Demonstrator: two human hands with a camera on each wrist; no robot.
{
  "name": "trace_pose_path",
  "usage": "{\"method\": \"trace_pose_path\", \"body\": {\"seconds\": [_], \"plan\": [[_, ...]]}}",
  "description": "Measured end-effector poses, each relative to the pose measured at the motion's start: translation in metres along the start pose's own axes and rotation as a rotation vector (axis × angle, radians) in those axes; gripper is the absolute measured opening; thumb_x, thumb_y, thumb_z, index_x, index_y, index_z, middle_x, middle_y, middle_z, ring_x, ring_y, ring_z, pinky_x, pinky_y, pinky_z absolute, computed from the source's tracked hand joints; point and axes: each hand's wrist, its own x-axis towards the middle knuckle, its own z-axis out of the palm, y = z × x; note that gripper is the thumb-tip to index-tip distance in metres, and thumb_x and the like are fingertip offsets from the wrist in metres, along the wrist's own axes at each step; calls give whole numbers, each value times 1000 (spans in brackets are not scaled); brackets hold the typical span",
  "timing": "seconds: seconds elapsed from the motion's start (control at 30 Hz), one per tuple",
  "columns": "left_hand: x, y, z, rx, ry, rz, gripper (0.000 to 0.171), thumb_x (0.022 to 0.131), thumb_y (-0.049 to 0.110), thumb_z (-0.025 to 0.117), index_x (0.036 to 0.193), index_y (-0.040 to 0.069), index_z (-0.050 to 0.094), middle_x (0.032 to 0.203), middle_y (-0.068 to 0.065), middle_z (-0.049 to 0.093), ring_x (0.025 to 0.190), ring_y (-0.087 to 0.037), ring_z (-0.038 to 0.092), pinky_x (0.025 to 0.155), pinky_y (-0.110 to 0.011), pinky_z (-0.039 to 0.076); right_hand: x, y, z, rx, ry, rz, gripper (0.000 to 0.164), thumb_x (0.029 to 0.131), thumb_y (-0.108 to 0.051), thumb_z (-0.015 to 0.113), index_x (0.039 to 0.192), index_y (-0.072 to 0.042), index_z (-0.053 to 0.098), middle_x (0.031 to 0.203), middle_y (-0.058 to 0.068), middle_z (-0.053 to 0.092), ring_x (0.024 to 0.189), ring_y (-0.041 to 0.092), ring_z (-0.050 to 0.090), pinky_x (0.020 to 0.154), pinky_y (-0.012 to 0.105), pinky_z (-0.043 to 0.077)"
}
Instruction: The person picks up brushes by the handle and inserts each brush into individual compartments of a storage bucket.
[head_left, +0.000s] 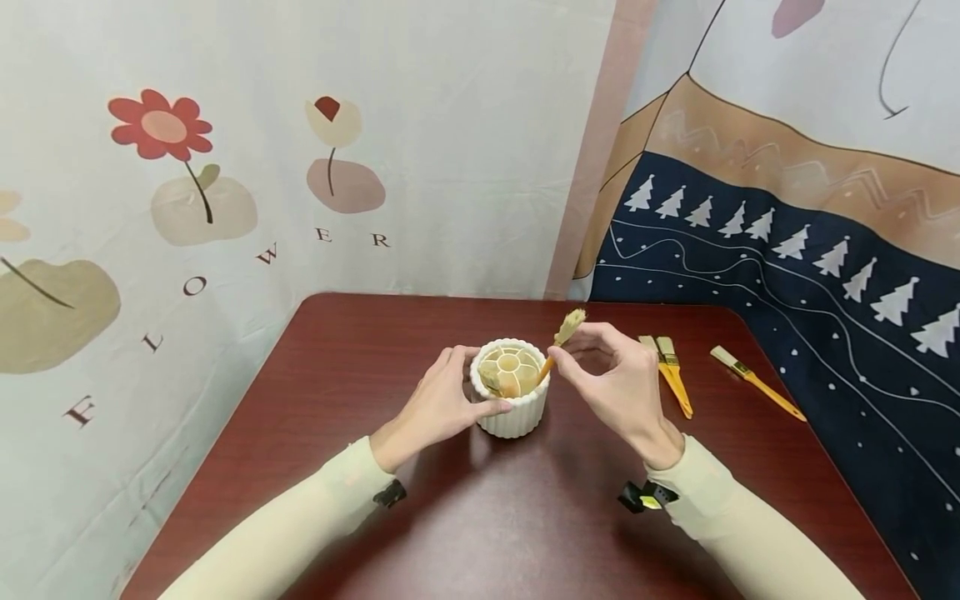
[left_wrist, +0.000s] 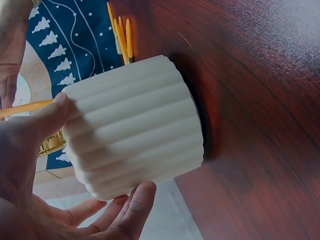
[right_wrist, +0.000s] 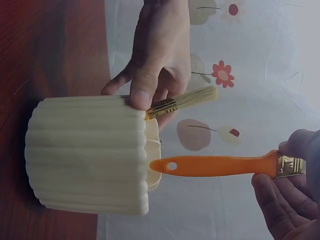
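Observation:
A white ribbed round holder [head_left: 513, 419] with a divided insert stands on the table. My left hand [head_left: 442, 400] grips it, thumb over the near rim and fingers round the far side. Inside, by the left thumb, a paintbrush [right_wrist: 182, 101] stands bristles up. My right hand [head_left: 618, 383] pinches a second paintbrush [right_wrist: 215, 166] at its metal collar, with bristles up and the orange handle pointing down. The tip of that handle is right at the holder's rim in the right wrist view. The holder's ribbed side [left_wrist: 135, 125] fills the left wrist view.
To the right on the dark red table [head_left: 360, 350], two paintbrushes [head_left: 678, 387] lie close together. Another paintbrush [head_left: 772, 394] lies apart, near the right edge. Printed cloths hang behind the table, a pale flowered cloth [head_left: 465, 150] and a dark blue cloth [head_left: 675, 242].

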Motion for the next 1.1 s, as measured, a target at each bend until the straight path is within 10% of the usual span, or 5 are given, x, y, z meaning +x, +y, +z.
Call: {"method": "trace_pose_path", "body": {"seconds": [1.1], "plan": [[0,-1,-2,29,-9,33,90,87,50,104,154,4,64,129,-12,71,113,-29,73,97,-44,62,-27,53,25,-9,-283,-265,42,84,4,102,117,-11,80,108,2,85,92,21,88,86,33,73]]}}
